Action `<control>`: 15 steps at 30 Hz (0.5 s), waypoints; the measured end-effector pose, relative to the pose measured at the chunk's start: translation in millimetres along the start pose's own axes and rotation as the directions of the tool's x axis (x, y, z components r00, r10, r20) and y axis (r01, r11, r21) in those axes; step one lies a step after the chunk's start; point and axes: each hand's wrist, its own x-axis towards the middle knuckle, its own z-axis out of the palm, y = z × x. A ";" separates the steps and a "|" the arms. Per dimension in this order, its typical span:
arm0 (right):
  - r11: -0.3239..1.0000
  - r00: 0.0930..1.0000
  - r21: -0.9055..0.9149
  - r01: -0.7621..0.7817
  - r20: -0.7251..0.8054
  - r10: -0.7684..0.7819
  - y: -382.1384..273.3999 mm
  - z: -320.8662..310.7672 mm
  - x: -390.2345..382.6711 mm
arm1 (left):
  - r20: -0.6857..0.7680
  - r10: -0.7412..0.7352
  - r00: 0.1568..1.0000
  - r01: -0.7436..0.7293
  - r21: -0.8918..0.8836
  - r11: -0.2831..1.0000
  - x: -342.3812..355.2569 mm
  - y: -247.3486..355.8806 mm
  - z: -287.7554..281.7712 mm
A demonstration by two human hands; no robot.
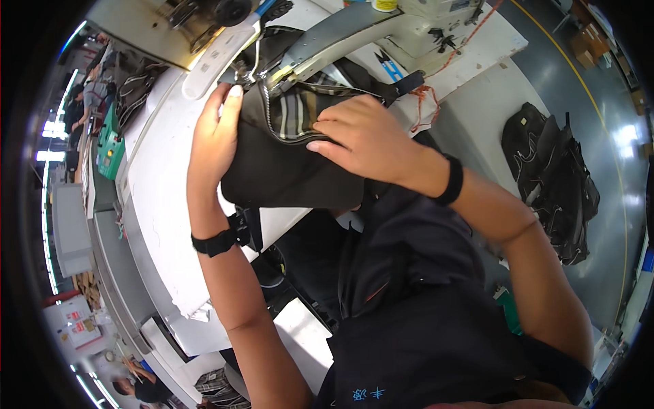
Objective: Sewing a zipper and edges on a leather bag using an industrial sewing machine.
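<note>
A dark olive fabric piece (286,177) with a curved zipper and plaid lining (293,112) lies under the head of a grey sewing machine (327,37), on the white worktable (163,198). My left hand (214,136) grips the fabric's left edge beside the presser foot, thumb on top, fingers partly hidden. My right hand (354,136) rests on the zipper opening, its fingers curled onto the lining and zipper edge.
Blue-handled tools (388,68) and orange thread lie behind the fabric. Dark fabric pieces (545,177) are piled at right beside a grey floor (606,204). A green case (109,143) is at left. Other people (139,382) are at the far left.
</note>
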 end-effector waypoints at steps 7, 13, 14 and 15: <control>0.981 0.942 -0.124 0.147 -0.286 -0.177 73.2 -24.9 86.0 | 0.072 -0.086 0.994 0.089 -0.046 0.995 17.5 -4.6 6.5; 0.985 0.901 0.159 -0.071 0.435 -0.005 99.2 -28.8 145.5 | 0.146 -0.069 0.987 0.110 -0.294 0.949 19.9 -17.3 -3.7; 0.981 0.903 0.188 -0.046 0.428 -0.040 99.8 -29.4 150.4 | 0.142 -0.079 0.987 0.119 -0.295 0.948 21.5 -19.8 -3.9; 0.982 0.868 0.183 -0.050 0.495 -0.048 100.8 -31.6 151.4 | 0.143 -0.045 0.989 0.084 -0.277 0.957 24.0 -22.3 -3.7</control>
